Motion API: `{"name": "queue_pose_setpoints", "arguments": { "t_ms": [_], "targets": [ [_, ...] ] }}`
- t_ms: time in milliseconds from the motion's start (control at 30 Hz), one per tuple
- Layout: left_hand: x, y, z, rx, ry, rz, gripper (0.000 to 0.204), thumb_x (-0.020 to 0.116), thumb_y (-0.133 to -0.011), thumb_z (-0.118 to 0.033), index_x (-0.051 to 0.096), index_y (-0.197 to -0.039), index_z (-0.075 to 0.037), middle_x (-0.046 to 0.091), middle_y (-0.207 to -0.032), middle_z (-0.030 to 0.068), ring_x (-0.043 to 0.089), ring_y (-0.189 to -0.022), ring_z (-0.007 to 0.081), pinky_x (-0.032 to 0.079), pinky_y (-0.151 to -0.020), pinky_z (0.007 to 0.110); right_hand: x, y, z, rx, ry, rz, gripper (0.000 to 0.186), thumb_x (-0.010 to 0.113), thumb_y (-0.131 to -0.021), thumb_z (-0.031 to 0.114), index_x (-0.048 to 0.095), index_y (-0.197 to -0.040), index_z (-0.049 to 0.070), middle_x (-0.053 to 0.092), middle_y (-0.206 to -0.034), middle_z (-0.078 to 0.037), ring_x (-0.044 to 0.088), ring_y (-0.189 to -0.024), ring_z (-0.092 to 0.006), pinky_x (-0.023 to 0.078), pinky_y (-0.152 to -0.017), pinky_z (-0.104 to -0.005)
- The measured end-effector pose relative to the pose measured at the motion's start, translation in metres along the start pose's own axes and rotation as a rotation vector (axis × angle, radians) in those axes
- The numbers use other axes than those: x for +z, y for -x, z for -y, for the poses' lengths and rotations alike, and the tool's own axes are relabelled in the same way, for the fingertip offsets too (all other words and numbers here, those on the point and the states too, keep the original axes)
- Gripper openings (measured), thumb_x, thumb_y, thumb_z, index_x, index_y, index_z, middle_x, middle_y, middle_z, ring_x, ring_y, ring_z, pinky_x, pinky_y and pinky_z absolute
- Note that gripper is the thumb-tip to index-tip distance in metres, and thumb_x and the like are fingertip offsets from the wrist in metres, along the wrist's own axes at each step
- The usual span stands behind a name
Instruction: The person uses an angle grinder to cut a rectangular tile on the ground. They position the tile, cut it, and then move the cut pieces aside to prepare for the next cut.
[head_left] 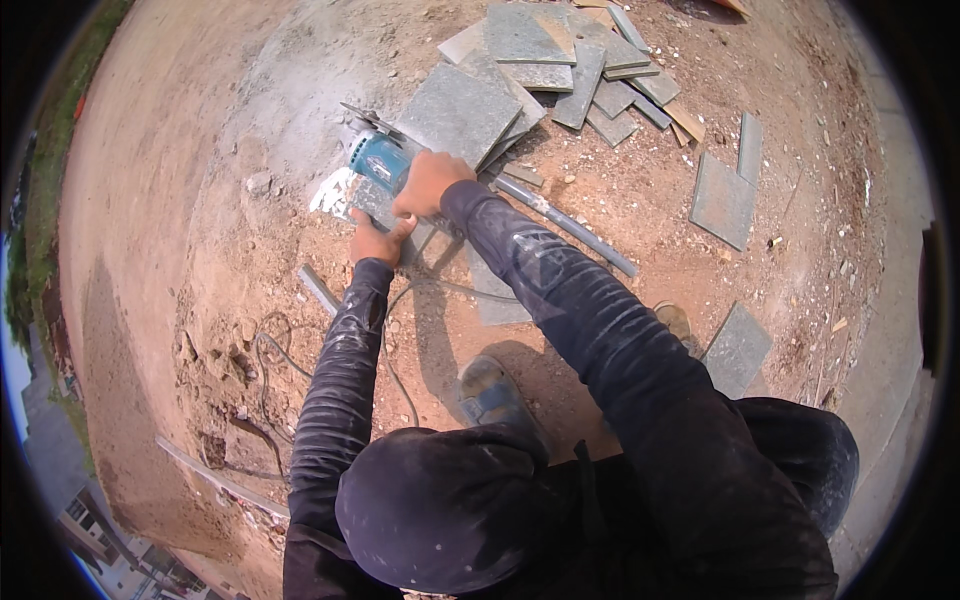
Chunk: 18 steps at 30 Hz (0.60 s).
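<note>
My right hand [437, 183] is wrapped round the body of a teal angle grinder [379, 160]. Its disc end points up and to the left, over pale dusty ground. Just below the tool, my left hand [378, 240] grips the near edge of a grey stone tile [370, 200], thumb and fingers apart along it. The grinder hides part of this tile, and I cannot make out whether the disc touches it. A larger square slab [460, 115] lies right beside the grinder, on top of other slabs.
A heap of grey stone tiles [530, 35] lies at the far middle. Single tiles [724, 200] rest to the right, another tile [738, 350] nearer me. A grey bar [570, 227] lies right of my hands. A cable [400, 385] loops near my shoe [490, 390].
</note>
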<state>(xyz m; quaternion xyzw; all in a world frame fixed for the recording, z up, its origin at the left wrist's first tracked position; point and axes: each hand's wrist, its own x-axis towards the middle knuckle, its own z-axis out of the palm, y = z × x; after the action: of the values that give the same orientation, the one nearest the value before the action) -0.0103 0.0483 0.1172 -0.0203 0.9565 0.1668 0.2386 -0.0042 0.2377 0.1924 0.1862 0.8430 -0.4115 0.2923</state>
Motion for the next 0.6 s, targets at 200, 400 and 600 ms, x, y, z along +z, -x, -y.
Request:
{"name": "queue_pose_setpoints", "arguments": {
  "t_ms": [200,400,600],
  "targets": [
    [0.000,0.005,-0.008,-0.031,0.025,0.000,0.126,0.079,-0.068,-0.061,0.013,-0.148,0.012,0.056,-0.125,0.0344,0.058,-0.116,0.0424,0.046,-0.097,0.042,0.005,-0.007,-0.002,-0.026,0.051,-0.128,0.065,0.079,-0.061,0.039,0.067,-0.108,-0.005,0.069,-0.105,-0.023,0.068,-0.100,-0.0345,0.054,-0.088,-0.0367],
    [0.003,0.003,-0.004,-0.047,0.053,0.013,0.126,0.079,-0.069,-0.059,0.012,-0.148,0.012,0.055,-0.127,0.0341,0.057,-0.117,0.0419,0.045,-0.098,0.041,0.012,-0.006,-0.003,0.008,0.035,-0.192,0.063,0.079,-0.059,0.041,0.069,-0.105,-0.002,0.070,-0.106,-0.021,0.068,-0.100,-0.0338,0.054,-0.088,-0.0380],
    [-0.004,0.009,-0.010,-0.050,0.075,0.018,0.126,0.080,-0.070,-0.058,0.011,-0.147,0.014,0.054,-0.128,0.0329,0.057,-0.118,0.0408,0.045,-0.099,0.040,0.001,0.003,0.001,0.016,0.019,-0.100,0.060,0.079,-0.059,0.041,0.071,-0.105,0.004,0.070,-0.106,-0.019,0.069,-0.099,-0.0326,0.055,-0.086,-0.0382]
  ]
}}
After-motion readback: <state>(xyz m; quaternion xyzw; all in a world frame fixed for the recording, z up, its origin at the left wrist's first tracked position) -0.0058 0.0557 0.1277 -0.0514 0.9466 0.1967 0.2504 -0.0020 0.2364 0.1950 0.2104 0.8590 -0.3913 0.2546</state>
